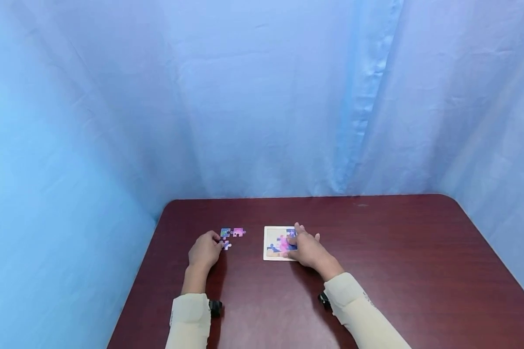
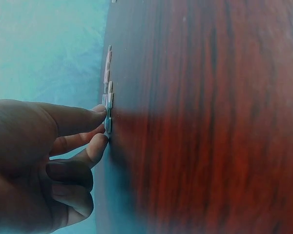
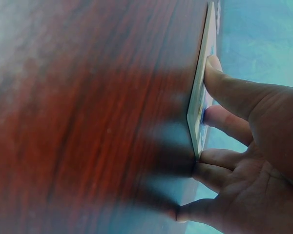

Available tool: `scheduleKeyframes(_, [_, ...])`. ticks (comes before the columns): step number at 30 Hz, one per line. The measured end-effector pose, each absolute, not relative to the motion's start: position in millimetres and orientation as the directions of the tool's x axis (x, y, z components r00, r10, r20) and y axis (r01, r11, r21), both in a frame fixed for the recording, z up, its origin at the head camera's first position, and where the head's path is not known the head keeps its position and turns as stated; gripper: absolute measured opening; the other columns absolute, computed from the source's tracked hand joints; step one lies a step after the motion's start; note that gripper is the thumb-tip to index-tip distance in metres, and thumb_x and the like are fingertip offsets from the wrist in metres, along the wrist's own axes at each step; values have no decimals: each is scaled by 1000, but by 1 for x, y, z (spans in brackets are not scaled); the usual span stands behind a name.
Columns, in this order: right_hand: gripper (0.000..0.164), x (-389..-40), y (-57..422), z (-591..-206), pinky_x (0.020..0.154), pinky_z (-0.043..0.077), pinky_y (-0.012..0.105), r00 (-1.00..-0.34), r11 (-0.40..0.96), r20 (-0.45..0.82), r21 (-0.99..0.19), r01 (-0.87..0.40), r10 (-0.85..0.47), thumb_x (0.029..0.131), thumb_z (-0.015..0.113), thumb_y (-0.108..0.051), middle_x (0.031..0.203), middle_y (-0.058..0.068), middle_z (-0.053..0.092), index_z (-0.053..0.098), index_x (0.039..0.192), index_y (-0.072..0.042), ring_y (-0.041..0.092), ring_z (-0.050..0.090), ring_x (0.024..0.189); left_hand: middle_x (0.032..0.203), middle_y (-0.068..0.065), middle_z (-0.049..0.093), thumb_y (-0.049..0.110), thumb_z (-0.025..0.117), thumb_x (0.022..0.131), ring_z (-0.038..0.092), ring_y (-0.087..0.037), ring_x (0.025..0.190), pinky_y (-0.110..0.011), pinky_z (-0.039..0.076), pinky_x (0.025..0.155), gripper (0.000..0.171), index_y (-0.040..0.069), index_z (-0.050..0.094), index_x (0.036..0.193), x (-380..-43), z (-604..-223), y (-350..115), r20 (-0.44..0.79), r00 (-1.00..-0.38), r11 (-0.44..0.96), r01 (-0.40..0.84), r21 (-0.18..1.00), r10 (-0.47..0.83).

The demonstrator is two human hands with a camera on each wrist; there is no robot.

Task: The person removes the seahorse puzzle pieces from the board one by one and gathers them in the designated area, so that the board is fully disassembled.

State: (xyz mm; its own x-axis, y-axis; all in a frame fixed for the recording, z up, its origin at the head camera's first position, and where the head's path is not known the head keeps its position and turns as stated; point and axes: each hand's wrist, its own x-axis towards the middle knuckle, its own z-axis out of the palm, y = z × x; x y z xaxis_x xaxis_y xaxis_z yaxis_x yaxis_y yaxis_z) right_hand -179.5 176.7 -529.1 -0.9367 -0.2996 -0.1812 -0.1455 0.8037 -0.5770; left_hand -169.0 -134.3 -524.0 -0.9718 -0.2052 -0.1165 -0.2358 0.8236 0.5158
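On the left of the table, my left hand (image 1: pixel 205 251) is at a small group of loose jigsaw pieces (image 1: pixel 238 232). Its thumb and fingertips pinch the edge of one piece (image 2: pixel 108 125), which lies flat; the fingers partly cover it. My right hand (image 1: pixel 310 249) rests over the right side of a square, pale-framed puzzle tray (image 1: pixel 265 245). Thumb and index fingertips touch the pink and purple pieces (image 1: pixel 282 243) inside, and the other fingers (image 3: pixel 216 174) spread along the tray's edge and the table. Part of the tray is hidden beneath this hand.
The dark red wooden table (image 1: pixel 397 271) has rounded far corners. Light blue curtains (image 1: pixel 262 97) hang behind it and at both sides. A black strap device (image 1: pixel 216 308) sits at the left wrist, by the pale sleeve.
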Motion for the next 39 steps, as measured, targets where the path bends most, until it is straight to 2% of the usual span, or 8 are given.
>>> scheduleKeyframes(5, [54,-183,179,-527,121,12,81,-929,801,-182,-575,-167,-324,96,79,-23,174,28,18,63,143,-2,45,20,162,96,-10,74,24,70,103,66,-21,78,-42,54,70,22,6,71,116,-171,-523,-132,-103,-972,831,-234,504,-211])
scheduleKeyframes(19, [55,-186,185,-525,120,13,81,-924,819,-198,-547,-173,-328,97,78,-24,174,28,18,62,145,-1,45,17,163,108,-13,71,24,70,102,65,-25,90,-47,57,82,24,6,72,118,-171,-518,-122,-86,-975,838,-218,501,-203])
scheduleKeyframes(39, [57,-166,197,-536,123,12,79,-948,813,-215,-577,-71,-235,95,80,-25,173,28,21,62,144,-1,48,22,161,107,-10,67,25,74,100,63,-20,85,-45,57,81,26,7,71,119,-171,-518,-88,-61,-994,866,-106,488,-87])
